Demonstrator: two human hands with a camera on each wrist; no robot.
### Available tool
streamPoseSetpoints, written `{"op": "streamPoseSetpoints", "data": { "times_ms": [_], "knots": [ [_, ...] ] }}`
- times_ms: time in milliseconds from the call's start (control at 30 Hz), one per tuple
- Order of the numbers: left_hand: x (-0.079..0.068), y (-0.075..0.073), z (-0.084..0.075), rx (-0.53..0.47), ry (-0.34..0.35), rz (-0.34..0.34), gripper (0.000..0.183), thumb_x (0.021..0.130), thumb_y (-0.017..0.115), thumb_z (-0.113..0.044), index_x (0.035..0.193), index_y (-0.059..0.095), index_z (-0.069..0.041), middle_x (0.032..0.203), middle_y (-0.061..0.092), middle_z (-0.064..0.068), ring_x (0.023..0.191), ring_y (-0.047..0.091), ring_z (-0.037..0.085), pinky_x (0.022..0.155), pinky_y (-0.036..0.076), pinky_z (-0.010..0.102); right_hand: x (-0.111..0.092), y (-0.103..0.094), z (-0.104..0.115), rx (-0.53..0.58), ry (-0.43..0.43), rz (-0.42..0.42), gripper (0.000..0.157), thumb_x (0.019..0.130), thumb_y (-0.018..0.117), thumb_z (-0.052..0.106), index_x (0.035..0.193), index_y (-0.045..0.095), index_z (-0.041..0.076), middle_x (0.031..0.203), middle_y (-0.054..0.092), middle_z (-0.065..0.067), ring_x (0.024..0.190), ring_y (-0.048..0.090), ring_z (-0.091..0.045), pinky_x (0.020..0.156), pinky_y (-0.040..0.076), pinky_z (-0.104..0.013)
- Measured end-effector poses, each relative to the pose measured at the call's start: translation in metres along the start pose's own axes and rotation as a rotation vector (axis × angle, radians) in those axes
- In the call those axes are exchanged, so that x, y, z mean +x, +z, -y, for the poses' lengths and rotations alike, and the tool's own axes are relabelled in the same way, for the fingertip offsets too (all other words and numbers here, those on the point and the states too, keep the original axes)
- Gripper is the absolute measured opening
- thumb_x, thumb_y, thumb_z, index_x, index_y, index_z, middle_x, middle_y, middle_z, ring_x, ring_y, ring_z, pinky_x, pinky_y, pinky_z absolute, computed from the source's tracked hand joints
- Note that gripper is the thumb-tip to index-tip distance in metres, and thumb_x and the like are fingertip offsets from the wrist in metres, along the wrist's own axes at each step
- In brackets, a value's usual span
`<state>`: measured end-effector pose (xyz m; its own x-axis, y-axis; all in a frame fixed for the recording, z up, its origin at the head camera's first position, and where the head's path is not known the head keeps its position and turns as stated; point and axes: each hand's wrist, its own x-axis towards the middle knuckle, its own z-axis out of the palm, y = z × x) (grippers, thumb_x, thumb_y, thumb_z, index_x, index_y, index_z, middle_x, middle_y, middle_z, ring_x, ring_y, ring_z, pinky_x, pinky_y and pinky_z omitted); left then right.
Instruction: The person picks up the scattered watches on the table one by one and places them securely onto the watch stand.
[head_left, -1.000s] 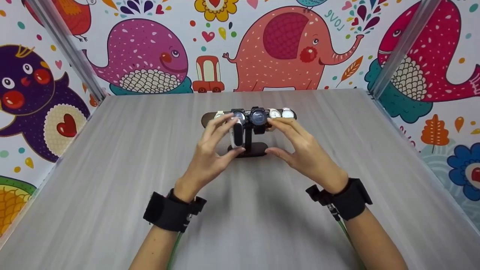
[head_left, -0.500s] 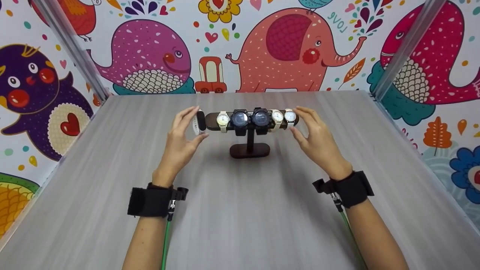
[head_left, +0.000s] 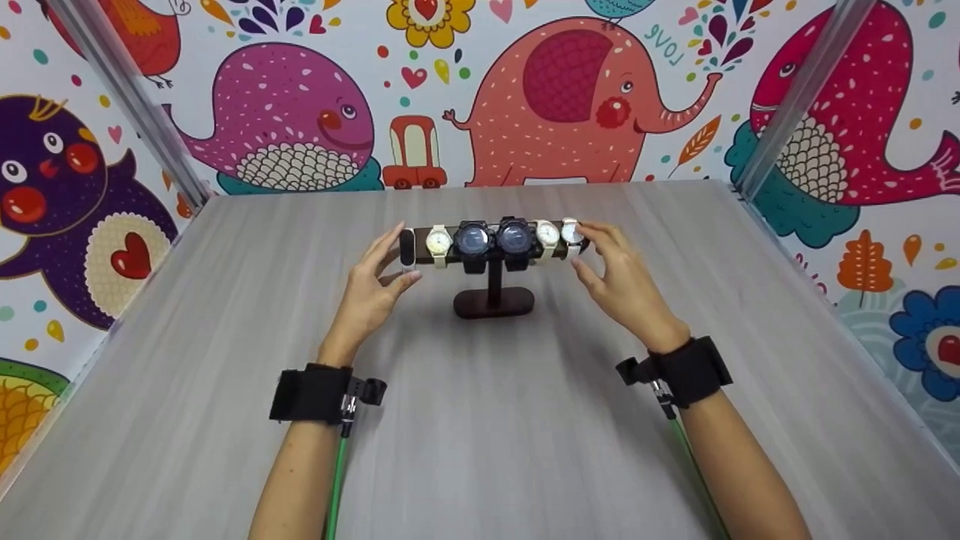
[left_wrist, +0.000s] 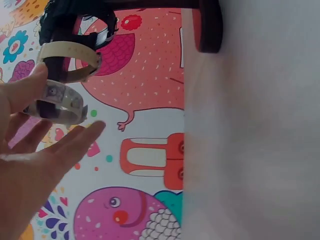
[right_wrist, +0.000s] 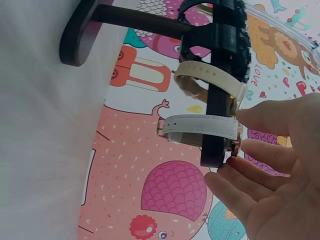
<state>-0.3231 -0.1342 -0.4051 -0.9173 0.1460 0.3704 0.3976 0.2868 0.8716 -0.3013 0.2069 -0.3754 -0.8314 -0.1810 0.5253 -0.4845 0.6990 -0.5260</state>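
Note:
A dark watch stand holds a row of watches on its crossbar. At the bar's left end, my left hand pinches a black-faced watch by its pale translucent strap. That strap loops around the end of the bar in the left wrist view. My right hand is at the opposite end, its fairly straight fingertips right at the case of a white-strapped watch. Between the hands are a cream-strapped watch, two bulky black watches and another cream-strapped watch.
The stand rises from a grey wood-grain table. Behind it is a wall printed with cartoon animals, with more printed panels at both sides. Each wrist wears a black band with a green cable.
The left hand has carried the black-faced watch from the front middle out to the left end, then onto the bar. The right hand has moved outward to the right end.

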Motion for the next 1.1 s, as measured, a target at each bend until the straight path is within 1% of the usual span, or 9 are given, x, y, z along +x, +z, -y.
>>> {"op": "streamPoseSetpoints", "data": {
  "times_ms": [100,167,300,367,533,600,833,967,1100],
  "knots": [
    [0.002,0.002,0.004,-0.042,-0.022,0.007,0.074,0.092,0.068,-0.002,0.157,0.034,-0.015,0.16,0.034,0.014,0.141,0.046,0.039,0.107,0.051,0.05,0.0,0.001,-0.001,-0.011,0.002,0.004,0.047,0.094,0.068,0.007,0.138,0.055,-0.006,0.141,0.054,-0.023,0.123,0.057,-0.037,0.101,0.053,-0.046],
    [0.003,0.005,0.005,-0.1,-0.026,0.005,0.07,0.094,0.065,-0.001,0.156,0.034,-0.012,0.16,0.033,0.016,0.141,0.046,0.04,0.104,0.054,0.047,0.0,0.001,-0.001,-0.024,0.002,0.009,0.049,0.094,0.068,0.007,0.138,0.054,-0.006,0.142,0.053,-0.023,0.121,0.057,-0.037,0.1,0.053,-0.047],
    [0.005,0.013,0.004,-0.218,-0.023,-0.007,0.063,0.096,0.059,0.006,0.154,0.037,-0.004,0.158,0.033,0.021,0.139,0.047,0.043,0.095,0.059,0.031,-0.001,0.0,0.0,-0.046,0.009,0.026,0.051,0.094,0.068,0.008,0.139,0.053,-0.007,0.143,0.052,-0.023,0.12,0.057,-0.038,0.1,0.053,-0.048],
    [0.005,0.017,0.003,-0.237,-0.023,-0.026,0.062,0.095,0.06,0.007,0.153,0.038,-0.002,0.157,0.034,0.022,0.138,0.048,0.043,0.092,0.059,0.026,-0.001,0.0,0.0,-0.052,0.009,0.03,0.051,0.094,0.068,0.008,0.14,0.052,-0.007,0.143,0.052,-0.022,0.121,0.057,-0.038,0.101,0.052,-0.048],
    [0.004,0.024,0.003,-0.222,-0.025,-0.09,0.064,0.091,0.066,0.007,0.15,0.043,-0.003,0.152,0.041,0.022,0.133,0.053,0.042,0.094,0.058,0.024,-0.002,0.0,0.0,-0.061,0.001,0.031,0.052,0.094,0.069,0.008,0.14,0.052,-0.007,0.143,0.052,-0.022,0.126,0.055,-0.037,0.105,0.05,-0.049],
    [0.003,0.024,0.003,-0.206,-0.02,-0.112,0.064,0.09,0.067,0.007,0.149,0.045,-0.003,0.151,0.043,0.021,0.131,0.055,0.042,0.097,0.058,0.028,-0.002,0.001,0.0,-0.066,-0.002,0.032,0.052,0.093,0.069,0.008,0.14,0.052,-0.007,0.143,0.052,-0.023,0.128,0.054,-0.038,0.107,0.049,-0.05],
    [0.0,0.023,0.005,-0.04,0.023,-0.169,0.063,0.088,0.073,-0.003,0.146,0.049,-0.004,0.15,0.045,0.021,0.13,0.058,0.038,0.103,0.054,0.043,-0.003,0.003,-0.001,-0.066,-0.028,0.025,0.052,0.091,0.071,0.005,0.139,0.052,-0.007,0.142,0.052,-0.022,0.12,0.059,-0.036,0.101,0.052,-0.048],
    [0.0,0.024,0.006,-0.016,0.035,-0.178,0.062,0.089,0.074,-0.01,0.146,0.05,-0.005,0.151,0.047,0.019,0.13,0.058,0.035,0.103,0.054,0.046,-0.003,0.003,-0.001,-0.063,-0.033,0.021,0.053,0.091,0.071,0.005,0.139,0.052,-0.007,0.142,0.052,-0.022,0.122,0.058,-0.036,0.102,0.052,-0.049],
    [0.0,0.025,0.008,0.001,0.062,-0.202,0.059,0.09,0.072,-0.012,0.145,0.051,-0.004,0.148,0.051,0.018,0.128,0.06,0.035,0.101,0.055,0.048,-0.002,0.002,-0.001,-0.064,-0.03,0.026,0.053,0.091,0.071,0.005,0.14,0.052,-0.006,0.142,0.052,-0.022,0.124,0.058,-0.036,0.104,0.051,-0.049]
  ]
}}
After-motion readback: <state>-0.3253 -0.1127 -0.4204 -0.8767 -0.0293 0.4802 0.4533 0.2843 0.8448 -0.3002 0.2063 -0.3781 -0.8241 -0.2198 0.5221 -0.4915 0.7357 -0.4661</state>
